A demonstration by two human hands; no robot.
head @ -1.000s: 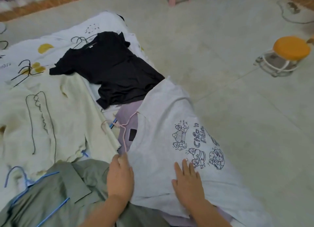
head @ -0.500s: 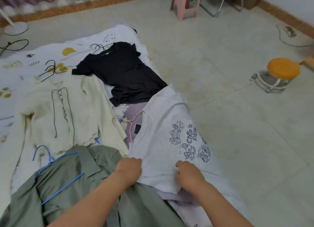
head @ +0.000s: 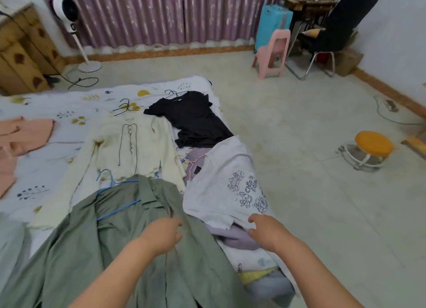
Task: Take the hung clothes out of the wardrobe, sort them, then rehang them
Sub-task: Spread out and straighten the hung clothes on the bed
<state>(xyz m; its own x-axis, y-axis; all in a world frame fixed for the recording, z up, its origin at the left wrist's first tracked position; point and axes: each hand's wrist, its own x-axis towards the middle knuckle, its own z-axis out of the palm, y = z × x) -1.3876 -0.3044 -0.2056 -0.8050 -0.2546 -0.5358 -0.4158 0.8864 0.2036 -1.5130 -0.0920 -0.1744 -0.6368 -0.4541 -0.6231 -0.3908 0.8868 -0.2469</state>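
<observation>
The left hand [head: 164, 234] has let go of the white T-shirt [head: 227, 188] and hangs loosely curled over the green shirt [head: 129, 245]; the right hand [head: 265, 230] still pinches its hem on the bed [head: 57, 105]. Sorting is probably moving on.

Only two forearms and two hands show, reaching in from the bottom edge. Both forearms are bare up to the frame's edge: no sleeve, cuff or glove covers them. The left hand [head: 164, 234] carries no ring, watch or band that can be seen, and its wrist is plain. The right hand [head: 265, 230] is likewise bare, with a plain wrist. The fingernails are too blurred to tell. Nothing else of the person is in view.
</observation>
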